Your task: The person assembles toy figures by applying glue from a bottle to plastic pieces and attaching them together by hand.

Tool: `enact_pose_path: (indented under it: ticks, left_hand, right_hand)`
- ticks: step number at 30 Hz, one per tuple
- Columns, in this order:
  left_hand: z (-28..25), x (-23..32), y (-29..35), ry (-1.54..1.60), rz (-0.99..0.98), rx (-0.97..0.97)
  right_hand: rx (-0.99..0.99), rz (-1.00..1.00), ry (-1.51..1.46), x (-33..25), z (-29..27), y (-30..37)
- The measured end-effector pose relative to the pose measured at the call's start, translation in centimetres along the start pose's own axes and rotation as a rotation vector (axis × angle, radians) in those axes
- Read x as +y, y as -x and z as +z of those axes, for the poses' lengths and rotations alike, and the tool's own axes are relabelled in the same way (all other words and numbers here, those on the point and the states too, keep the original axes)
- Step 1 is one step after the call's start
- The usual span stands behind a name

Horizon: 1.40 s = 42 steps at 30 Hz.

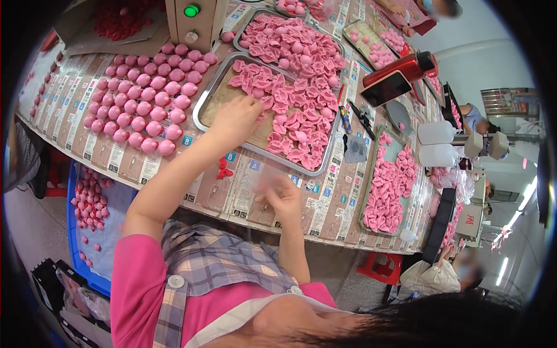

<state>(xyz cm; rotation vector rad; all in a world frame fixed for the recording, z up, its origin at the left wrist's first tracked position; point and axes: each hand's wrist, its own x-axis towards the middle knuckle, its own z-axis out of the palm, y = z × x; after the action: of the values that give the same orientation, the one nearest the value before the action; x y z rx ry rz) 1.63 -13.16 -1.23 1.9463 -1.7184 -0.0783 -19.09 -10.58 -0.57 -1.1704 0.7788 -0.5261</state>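
My left hand [239,119] reaches over a metal tray [200,113], fingers bent and pinched together at the edge of a heap of pink, thin, petal-like shells [296,107]. Its fingertips meet the heap, and what they grip is hidden. In front of the tray, above the table's near edge, hovers my right hand [283,194]. Its fingers are curled and smeared by motion, so anything in them cannot be made out. A few small red pieces [224,169] lie on the table between my two arms.
Rows of round pink pieces [142,95] with red tips cover the table's left, below a box with a green light [191,10]. A second tray of pink shells stands behind. To the right are a red device with a dark screen [386,88], pens and another tray [383,232]. A blue bin [74,243] sits below.
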Motion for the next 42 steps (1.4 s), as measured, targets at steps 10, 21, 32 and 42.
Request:
enact_pose_path:
  ticks: [10,21,32,42]
  left_hand:
    - [-3.6,1.3,1.3,0.277,0.074,0.009]
    - [-3.5,3.9,8.1,0.816,-0.135,-0.25]
    - [-3.3,4.2,8.7,1.499,-0.507,-0.041]
    - [-2.5,4.8,9.0,1.252,-0.398,-0.043]
  right_hand:
    - [0.073,-0.131,-0.536,0.0,-1.7,-0.8]
    - [0.158,-0.366,0.34,-2.4,1.9,-0.7]
    - [0.111,-0.128,-0.321,-1.2,1.8,-1.0]
    - [0.05,-0.191,-0.233,0.0,2.2,-0.9]
